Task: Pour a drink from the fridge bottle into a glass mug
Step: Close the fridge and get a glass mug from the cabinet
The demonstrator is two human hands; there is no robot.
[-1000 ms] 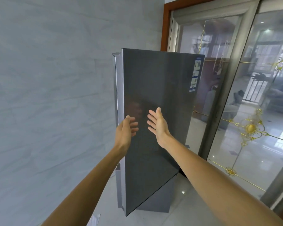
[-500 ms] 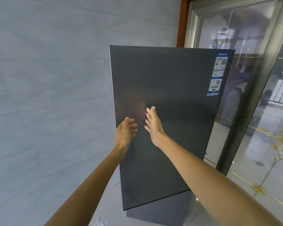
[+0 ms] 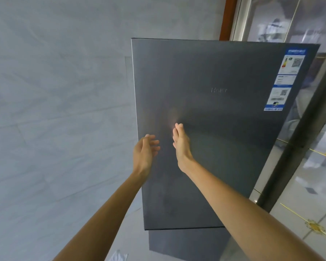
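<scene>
A tall dark grey fridge (image 3: 224,129) fills the middle of the head view, its upper door shut and facing me. My left hand (image 3: 145,151) is raised near the door's left edge, fingers loosely curved, holding nothing. My right hand (image 3: 181,144) is held edge-on with straight fingers, its tips at or just off the door face. No bottle or glass mug is in view.
A pale grey tiled wall (image 3: 55,119) runs along the left. A glass door with a metal frame and gold trim (image 3: 309,166) stands to the right of the fridge. Blue-edged labels (image 3: 284,80) sit on the door's upper right. A scrap of white (image 3: 119,256) lies on the floor.
The view has swung so the fridge door now faces me squarely and looks larger. Both hands stay raised in front of it, the right one turned more edge-on.
</scene>
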